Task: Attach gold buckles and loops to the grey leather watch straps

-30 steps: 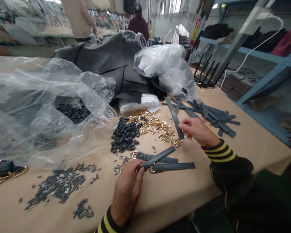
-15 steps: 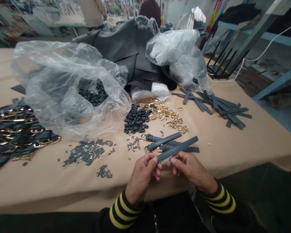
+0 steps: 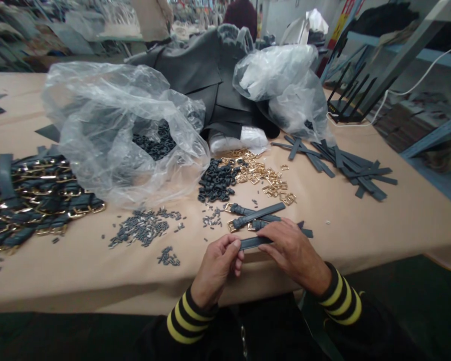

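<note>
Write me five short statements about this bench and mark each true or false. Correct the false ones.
1. The left hand grips a dark strap. True.
2. Loose gold buckles lie beside a pile of dark loops. True.
3. The right hand is in among the loose gold buckles. False: it is on the same dark strap as the left hand.
4. The router stands on the left side of the table. False: it stands on the right side.
5. The buckled straps just beyond the hands have silver buckles. False: their buckles are gold.
</note>
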A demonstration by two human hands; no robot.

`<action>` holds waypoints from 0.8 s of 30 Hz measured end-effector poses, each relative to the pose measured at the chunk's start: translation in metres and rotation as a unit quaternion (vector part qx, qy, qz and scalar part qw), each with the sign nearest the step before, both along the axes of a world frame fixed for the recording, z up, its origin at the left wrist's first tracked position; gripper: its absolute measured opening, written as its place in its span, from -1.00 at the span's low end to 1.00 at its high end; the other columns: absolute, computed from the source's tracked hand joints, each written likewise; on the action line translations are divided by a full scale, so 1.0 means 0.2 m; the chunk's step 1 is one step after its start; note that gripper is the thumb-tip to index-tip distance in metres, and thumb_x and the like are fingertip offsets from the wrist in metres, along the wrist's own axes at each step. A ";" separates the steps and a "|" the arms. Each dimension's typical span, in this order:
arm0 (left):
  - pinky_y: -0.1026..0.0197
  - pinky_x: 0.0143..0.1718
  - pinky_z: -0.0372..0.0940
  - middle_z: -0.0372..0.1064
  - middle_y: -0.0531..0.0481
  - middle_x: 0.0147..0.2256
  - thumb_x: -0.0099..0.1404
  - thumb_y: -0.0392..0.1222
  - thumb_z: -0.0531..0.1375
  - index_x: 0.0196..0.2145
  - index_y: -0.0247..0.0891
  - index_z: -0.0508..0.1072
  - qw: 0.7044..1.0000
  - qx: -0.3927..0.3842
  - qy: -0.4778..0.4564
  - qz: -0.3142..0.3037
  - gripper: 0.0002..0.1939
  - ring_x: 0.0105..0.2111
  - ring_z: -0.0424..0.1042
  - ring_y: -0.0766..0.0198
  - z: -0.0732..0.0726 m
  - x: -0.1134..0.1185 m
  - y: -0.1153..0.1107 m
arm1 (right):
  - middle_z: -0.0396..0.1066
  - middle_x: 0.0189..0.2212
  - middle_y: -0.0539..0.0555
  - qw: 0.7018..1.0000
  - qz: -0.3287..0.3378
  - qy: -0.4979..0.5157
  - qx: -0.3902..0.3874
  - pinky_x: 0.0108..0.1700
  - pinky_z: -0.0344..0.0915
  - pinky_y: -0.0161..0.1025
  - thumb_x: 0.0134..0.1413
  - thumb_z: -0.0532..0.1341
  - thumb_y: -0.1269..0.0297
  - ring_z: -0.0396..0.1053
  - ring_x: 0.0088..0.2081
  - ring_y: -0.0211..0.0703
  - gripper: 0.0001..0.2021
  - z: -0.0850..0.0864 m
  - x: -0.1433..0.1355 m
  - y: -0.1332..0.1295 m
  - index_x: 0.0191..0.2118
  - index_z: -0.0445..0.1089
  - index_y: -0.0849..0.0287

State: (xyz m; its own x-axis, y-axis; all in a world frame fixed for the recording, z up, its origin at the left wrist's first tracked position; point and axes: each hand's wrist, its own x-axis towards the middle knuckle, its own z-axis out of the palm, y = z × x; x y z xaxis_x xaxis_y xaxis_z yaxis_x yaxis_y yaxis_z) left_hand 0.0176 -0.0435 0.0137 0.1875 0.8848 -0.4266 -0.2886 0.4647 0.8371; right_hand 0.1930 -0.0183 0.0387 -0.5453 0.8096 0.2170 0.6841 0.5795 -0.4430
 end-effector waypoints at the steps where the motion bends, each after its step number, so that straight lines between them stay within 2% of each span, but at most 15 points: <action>1: 0.45 -0.70 0.10 0.26 0.15 -0.60 0.16 -0.12 0.15 -0.40 -0.33 0.27 1.000 0.001 0.006 0.004 -0.80 -0.71 0.15 0.53 0.00 0.00 0.00 | 0.42 -0.31 0.13 1.000 0.002 0.001 -0.003 -0.10 0.20 -0.03 0.05 0.14 0.40 0.33 -0.24 -0.07 -0.88 -0.01 0.00 0.00 -0.24 0.35 0.21; 4: 0.44 -0.71 0.11 0.27 0.15 -0.61 0.13 -0.10 0.17 -0.38 -0.32 0.28 1.000 0.003 0.024 0.017 -0.78 -0.72 0.16 0.52 -0.02 -0.01 0.00 | 0.40 -0.30 0.15 1.000 -0.003 0.004 -0.005 -0.20 0.26 -0.13 0.04 0.14 0.41 0.32 -0.23 -0.06 -0.86 -0.03 -0.01 -0.02 -0.22 0.34 0.22; 9: 0.44 -0.71 0.12 0.26 0.16 -0.62 0.12 -0.09 0.17 -0.34 -0.31 0.30 0.999 0.006 0.027 0.030 -0.77 -0.72 0.17 0.51 -0.02 -0.01 0.00 | 0.38 -0.25 0.17 1.000 -0.011 0.025 -0.001 -0.16 0.24 -0.10 0.04 0.11 0.45 0.30 -0.18 -0.03 -0.81 -0.06 -0.04 -0.05 -0.18 0.32 0.23; 11: 0.43 -0.71 0.14 0.26 0.15 -0.61 0.15 -0.09 0.16 -0.29 -0.31 0.31 0.999 0.013 0.022 0.040 -0.76 -0.70 0.18 0.50 -0.01 -0.01 0.00 | 0.39 -0.28 0.16 0.998 -0.018 0.049 -0.030 -0.17 0.24 -0.12 0.08 0.06 0.45 0.31 -0.20 -0.05 -0.84 -0.06 -0.05 -0.07 -0.22 0.32 0.22; 13: 0.42 -0.70 0.15 0.27 0.14 -0.60 0.18 -0.07 0.12 -0.32 -0.30 0.31 0.999 0.026 0.018 0.043 -0.77 -0.69 0.20 0.49 -0.01 -0.02 0.00 | 0.40 -0.36 0.13 0.990 -0.032 0.085 -0.110 -0.23 0.26 -0.17 0.13 0.02 0.42 0.34 -0.29 -0.11 -0.85 -0.05 -0.07 -0.08 -0.27 0.32 0.22; 15: 0.43 -0.72 0.12 0.24 0.15 -0.64 0.21 -0.03 0.08 -0.45 -0.31 0.30 0.998 0.035 0.032 0.038 -0.74 -0.72 0.17 0.51 -0.01 -0.03 0.00 | 0.39 -0.44 0.09 0.958 -0.028 0.140 -0.249 -0.33 0.27 -0.24 0.16 -0.01 0.37 0.35 -0.42 -0.20 -0.84 -0.04 -0.08 -0.08 -0.32 0.30 0.23; 18: 0.46 -0.78 0.01 0.16 0.17 -0.71 0.21 0.00 0.07 -0.58 -0.31 0.23 0.997 0.028 0.072 0.031 -0.66 -0.78 0.08 0.53 -0.03 -0.04 0.00 | 0.39 -0.47 0.05 0.862 0.003 0.241 -0.447 -0.44 0.28 -0.34 0.18 -0.01 0.26 0.32 -0.53 -0.32 -0.79 -0.05 -0.08 -0.08 -0.34 0.28 0.26; 19: 0.46 -0.79 -0.01 0.15 0.17 -0.72 0.21 0.00 0.07 -0.58 -0.31 0.23 0.996 0.023 0.079 0.030 -0.65 -0.78 0.07 0.53 -0.04 -0.04 -0.01 | 0.40 -0.47 0.06 0.831 0.008 0.271 -0.486 -0.45 0.28 -0.36 0.17 0.01 0.22 0.31 -0.54 -0.34 -0.77 -0.06 -0.08 -0.08 -0.33 0.28 0.27; 21: 0.46 -0.79 -0.01 0.15 0.16 -0.72 0.21 0.01 0.07 -0.58 -0.31 0.23 0.996 0.016 0.082 0.030 -0.64 -0.78 0.06 0.53 -0.04 -0.04 0.00 | 0.40 -0.46 0.06 0.788 0.008 0.315 -0.529 -0.46 0.29 -0.37 0.14 0.05 0.16 0.31 -0.54 -0.36 -0.74 -0.08 -0.08 -0.07 -0.29 0.29 0.29; 24: 0.45 -0.80 -0.01 0.15 0.16 -0.72 0.21 0.02 0.05 -0.59 -0.30 0.22 0.996 0.013 0.085 0.024 -0.64 -0.78 0.06 0.52 -0.03 -0.04 0.00 | 0.40 -0.45 0.06 0.753 0.003 0.352 -0.557 -0.46 0.30 -0.38 0.08 0.12 0.14 0.32 -0.54 -0.38 -0.72 -0.11 -0.08 -0.07 -0.27 0.30 0.31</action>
